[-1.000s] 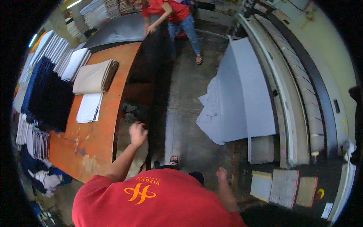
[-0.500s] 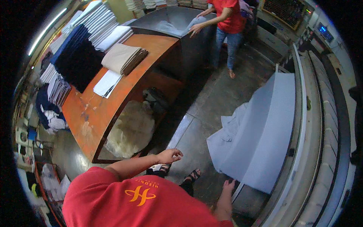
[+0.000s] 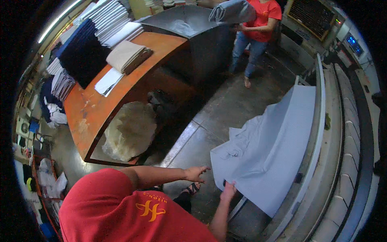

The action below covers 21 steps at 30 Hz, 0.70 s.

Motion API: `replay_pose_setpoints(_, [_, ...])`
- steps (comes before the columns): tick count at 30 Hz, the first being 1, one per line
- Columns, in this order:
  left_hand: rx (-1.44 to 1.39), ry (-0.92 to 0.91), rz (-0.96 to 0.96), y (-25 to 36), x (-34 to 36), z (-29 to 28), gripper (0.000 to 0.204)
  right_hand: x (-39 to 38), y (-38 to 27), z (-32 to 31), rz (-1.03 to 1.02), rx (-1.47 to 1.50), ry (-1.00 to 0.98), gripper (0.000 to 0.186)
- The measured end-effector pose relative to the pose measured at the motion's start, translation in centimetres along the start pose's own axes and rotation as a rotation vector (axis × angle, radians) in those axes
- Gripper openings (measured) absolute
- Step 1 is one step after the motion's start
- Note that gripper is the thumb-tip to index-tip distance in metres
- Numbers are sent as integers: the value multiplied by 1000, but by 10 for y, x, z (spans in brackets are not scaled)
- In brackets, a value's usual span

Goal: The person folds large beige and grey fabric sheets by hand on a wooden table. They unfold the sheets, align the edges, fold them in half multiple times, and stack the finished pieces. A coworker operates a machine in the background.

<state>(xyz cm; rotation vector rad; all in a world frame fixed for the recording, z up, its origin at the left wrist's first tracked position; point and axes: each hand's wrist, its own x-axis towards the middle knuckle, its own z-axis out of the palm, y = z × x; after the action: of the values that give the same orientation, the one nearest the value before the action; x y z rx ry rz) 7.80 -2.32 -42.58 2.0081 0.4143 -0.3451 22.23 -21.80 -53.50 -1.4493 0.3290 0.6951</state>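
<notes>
A wide pale bluish-white sheet [image 3: 270, 137] hangs in folds out of the long machine on the right, its far and left parts crumpled toward the floor. My right hand [image 3: 228, 190] is closed on the sheet's near edge, close to the left corner. To the left of that corner, my left hand [image 3: 196, 174] reaches out with fingers apart and nothing in them. A small gap separates it from the cloth.
A long roller machine [image 3: 340, 161] with a metal rail runs down the right. An orange-topped table [image 3: 90, 117] carries folded linen stacks [image 3: 129, 56]. Beyond stands a grey metal bin [image 3: 201, 36]. A co-worker in red [image 3: 264, 24] holds a grey folded bundle [image 3: 231, 11].
My right hand has moved forward and left and taken hold of the sheet's edge. My left hand has reached further right. The co-worker has lifted a grey bundle up from the bin.
</notes>
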Motion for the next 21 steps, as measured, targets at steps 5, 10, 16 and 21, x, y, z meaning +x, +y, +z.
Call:
replay_pose_setpoints(5, [103, 236, 150, 33, 46, 35, 107, -122, -108, 49, -245, 565, -491, 45])
replay_pose_setpoints(10, [-84, 58, 81, 63, 71, 5, 69, -199, -158, 30, -474, 726, -577, 47])
replay_pose_setpoints(16, [-329, -102, 265, 123, -26, -57, 34, -211, -67, 5, -507, -380, -263, 85])
replay_pose_setpoints(21, [-812, -485, 523, 164, -143, -84, 40, -220, 65, 73, -288, -467, -470, 71])
